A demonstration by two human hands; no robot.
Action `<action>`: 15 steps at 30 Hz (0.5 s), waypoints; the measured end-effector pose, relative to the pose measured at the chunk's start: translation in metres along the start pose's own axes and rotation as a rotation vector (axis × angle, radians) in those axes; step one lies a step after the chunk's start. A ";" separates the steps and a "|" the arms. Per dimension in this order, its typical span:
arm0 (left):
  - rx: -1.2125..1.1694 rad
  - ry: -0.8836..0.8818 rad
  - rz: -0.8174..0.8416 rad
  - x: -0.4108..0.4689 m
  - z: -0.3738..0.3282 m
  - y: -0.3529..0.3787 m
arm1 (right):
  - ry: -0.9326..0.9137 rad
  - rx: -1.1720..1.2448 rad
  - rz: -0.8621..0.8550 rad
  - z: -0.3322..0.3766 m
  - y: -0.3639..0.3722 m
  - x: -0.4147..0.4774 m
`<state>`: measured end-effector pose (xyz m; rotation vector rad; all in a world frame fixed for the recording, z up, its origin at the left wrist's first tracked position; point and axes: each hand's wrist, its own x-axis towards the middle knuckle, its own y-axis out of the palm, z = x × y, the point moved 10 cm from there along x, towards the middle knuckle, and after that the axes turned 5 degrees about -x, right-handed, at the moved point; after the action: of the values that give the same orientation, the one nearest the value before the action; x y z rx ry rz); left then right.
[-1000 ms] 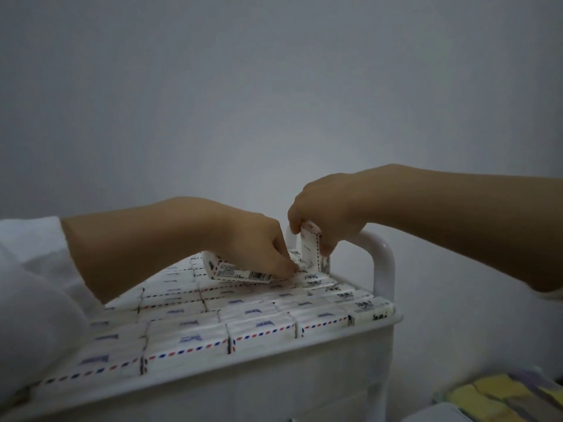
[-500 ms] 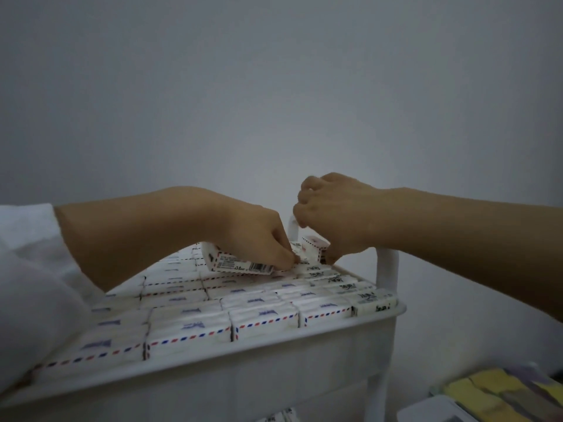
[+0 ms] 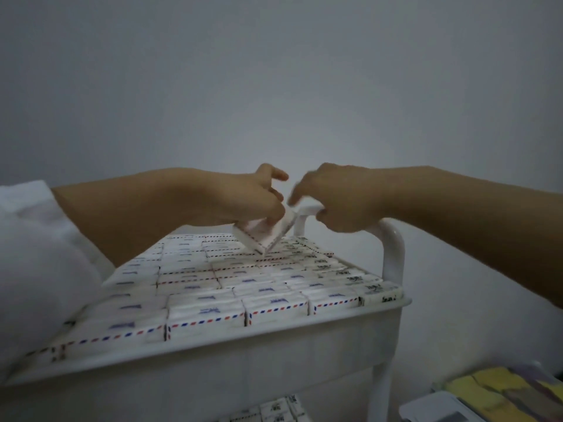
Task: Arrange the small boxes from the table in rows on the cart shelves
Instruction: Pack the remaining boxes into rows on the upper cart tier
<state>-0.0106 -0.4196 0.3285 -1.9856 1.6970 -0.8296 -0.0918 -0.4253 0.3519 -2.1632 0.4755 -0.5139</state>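
Observation:
The white cart's top shelf is packed with rows of small white boxes edged in red and blue dashes. My left hand grips a small stack of these boxes, tilted on one corner just above the far rows. My right hand is close on its right, fingers curled by the stack's top edge; blur hides whether it grips anything. A lower shelf holds more boxes.
The cart's white handle post rises at the far right corner, just under my right wrist. A plain wall stands behind. Low at the right lie a yellow and purple bundle and a white lid-like thing.
My left hand has lifted its boxes off the rows and tipped them onto a corner. My right hand, holding one box before, has shifted right and up beside the stack. The view dropped.

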 end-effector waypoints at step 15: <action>-0.501 0.105 -0.044 -0.021 -0.031 -0.006 | -0.030 0.677 -0.218 -0.031 -0.034 -0.034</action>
<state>-0.0283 -0.3955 0.3521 -2.3374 2.0862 -0.5659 -0.1310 -0.4093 0.3903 -1.5675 0.0269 -0.6501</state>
